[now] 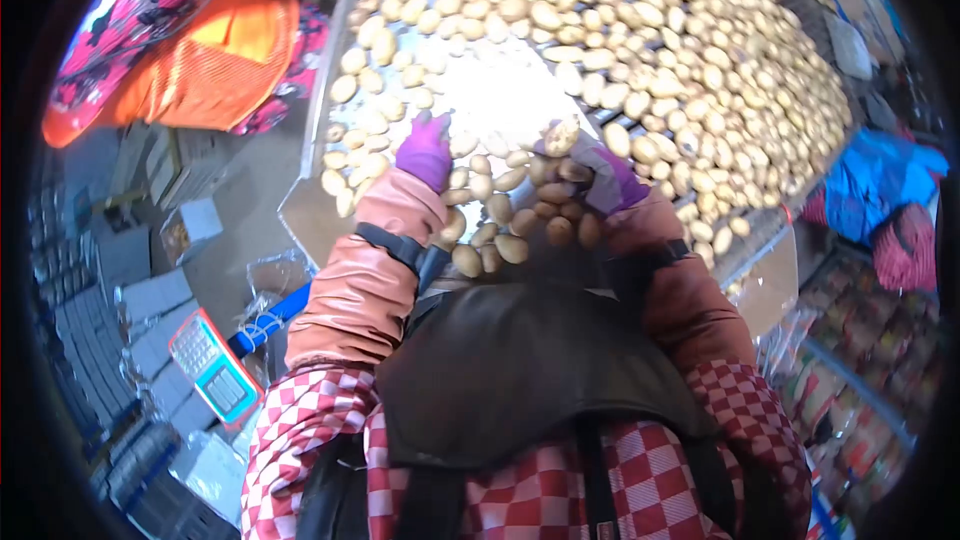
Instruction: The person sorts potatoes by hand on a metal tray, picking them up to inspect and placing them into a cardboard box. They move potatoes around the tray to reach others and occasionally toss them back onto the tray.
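Many potatoes [680,50]: strewn over the metal table [505,90], thickest at far side and right;
Left hand [427,150]: purple-gloved, low beside loose potatoes; cannot tell whether spread or closed;
Right hand [610,178]: gloved, up against one potato [562,135]; cannot tell whether pinching.

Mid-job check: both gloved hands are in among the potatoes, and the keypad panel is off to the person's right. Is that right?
Not quite: the head view shows the keypad panel off to the person's left, not right. The left hand and right hand are gloved and among the potatoes, as you said.
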The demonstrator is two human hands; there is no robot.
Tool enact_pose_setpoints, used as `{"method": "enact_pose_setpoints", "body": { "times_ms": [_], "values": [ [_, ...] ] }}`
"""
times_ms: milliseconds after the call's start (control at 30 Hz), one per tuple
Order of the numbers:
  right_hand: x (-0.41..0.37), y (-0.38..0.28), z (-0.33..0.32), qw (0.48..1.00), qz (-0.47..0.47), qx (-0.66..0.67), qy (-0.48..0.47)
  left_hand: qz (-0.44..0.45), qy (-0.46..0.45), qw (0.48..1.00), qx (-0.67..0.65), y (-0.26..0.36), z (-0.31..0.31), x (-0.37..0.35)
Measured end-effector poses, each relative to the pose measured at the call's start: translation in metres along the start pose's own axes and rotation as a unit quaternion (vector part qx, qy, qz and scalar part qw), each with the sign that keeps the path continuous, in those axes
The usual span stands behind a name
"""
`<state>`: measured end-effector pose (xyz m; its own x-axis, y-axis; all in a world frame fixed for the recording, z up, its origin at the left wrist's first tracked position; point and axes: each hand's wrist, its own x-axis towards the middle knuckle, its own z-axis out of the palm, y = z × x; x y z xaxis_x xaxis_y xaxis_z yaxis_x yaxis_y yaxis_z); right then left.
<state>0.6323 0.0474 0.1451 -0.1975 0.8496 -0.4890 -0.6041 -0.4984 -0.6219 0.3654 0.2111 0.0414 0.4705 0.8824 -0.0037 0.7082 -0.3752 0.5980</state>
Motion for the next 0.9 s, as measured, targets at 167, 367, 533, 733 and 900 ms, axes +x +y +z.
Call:
{"method": "enact_pose_setpoints", "body": {
  "times_ms": [167, 367, 533, 733, 900],
  "values": [
    [-0.018, 0.028, 0.004, 0.987, -0.154, -0.044, -0.002, -0.157, -0.216, 0.955, -0.127, 0.023, -0.037, 0.038],
    [-0.054, 0.052, -0.016, 0.938, -0.168, 0.299, -0.053, 0.214, 0.025, 0.976, 0.039, 0.085, -0.046, -0.034],
    [-0.106, 0.074, -0.006, 0.916, -0.189, 0.35, 0.047, 0.262, -0.224, 0.938, -0.03, 0.099, -0.017, -0.07],
    [-0.233, 0.098, -0.045, 0.859, -0.3, 0.394, 0.129, 0.121, -0.25, 0.941, -0.193, 0.07, -0.008, -0.063],
    [-0.413, 0.13, -0.146, 0.598, -0.28, -0.23, 0.715, -0.004, -0.353, 0.884, -0.305, 0.108, -0.012, -0.076]
  ]
}}
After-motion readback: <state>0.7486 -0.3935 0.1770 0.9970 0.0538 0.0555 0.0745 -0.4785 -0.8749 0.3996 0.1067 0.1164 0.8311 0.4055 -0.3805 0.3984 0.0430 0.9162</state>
